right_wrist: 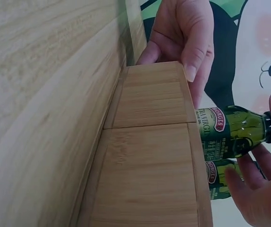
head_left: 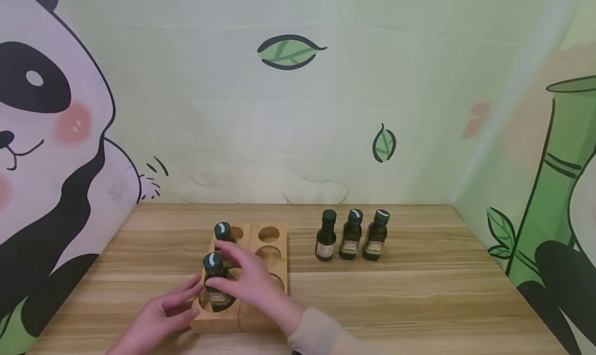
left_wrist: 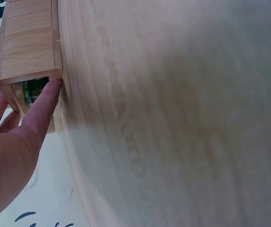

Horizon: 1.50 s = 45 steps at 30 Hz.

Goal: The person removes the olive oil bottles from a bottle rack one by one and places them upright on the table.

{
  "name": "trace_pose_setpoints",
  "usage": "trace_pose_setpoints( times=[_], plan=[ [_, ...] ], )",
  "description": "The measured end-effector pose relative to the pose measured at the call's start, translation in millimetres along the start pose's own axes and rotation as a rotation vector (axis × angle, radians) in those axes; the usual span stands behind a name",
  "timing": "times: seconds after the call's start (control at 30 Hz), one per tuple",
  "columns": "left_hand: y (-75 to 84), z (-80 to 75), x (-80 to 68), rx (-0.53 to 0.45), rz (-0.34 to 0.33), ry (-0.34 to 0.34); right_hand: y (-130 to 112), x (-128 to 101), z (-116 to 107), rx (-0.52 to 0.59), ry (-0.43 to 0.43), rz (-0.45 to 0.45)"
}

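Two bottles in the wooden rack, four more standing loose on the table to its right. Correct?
Not quite: the head view shows three loose bottles standing right of the wooden rack, not four. Two bottles in the rack is right.

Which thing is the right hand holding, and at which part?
The right hand holds the near bottle around its neck, below the cap; the left hand steadies the wooden holder.
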<state>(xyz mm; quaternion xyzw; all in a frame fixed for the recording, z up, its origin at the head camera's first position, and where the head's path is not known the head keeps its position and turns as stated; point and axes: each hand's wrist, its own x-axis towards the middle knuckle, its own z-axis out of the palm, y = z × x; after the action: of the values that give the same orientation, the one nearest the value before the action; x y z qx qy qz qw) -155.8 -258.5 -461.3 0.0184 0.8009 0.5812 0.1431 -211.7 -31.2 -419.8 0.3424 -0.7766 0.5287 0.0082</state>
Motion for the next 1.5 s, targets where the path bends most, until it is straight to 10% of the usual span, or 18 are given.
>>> trace_pose_setpoints(
  times=[0.73,1.5],
  plan=[
    [0.3,-1.3,1.3,-0.004,-0.005,-0.005,-3,1,7,0.108,0.092,-0.015],
    [-1.6,1.7,0.4,0.017,0.043,0.009,-27,-4,-42,0.189,0.222,-0.097]
  ],
)
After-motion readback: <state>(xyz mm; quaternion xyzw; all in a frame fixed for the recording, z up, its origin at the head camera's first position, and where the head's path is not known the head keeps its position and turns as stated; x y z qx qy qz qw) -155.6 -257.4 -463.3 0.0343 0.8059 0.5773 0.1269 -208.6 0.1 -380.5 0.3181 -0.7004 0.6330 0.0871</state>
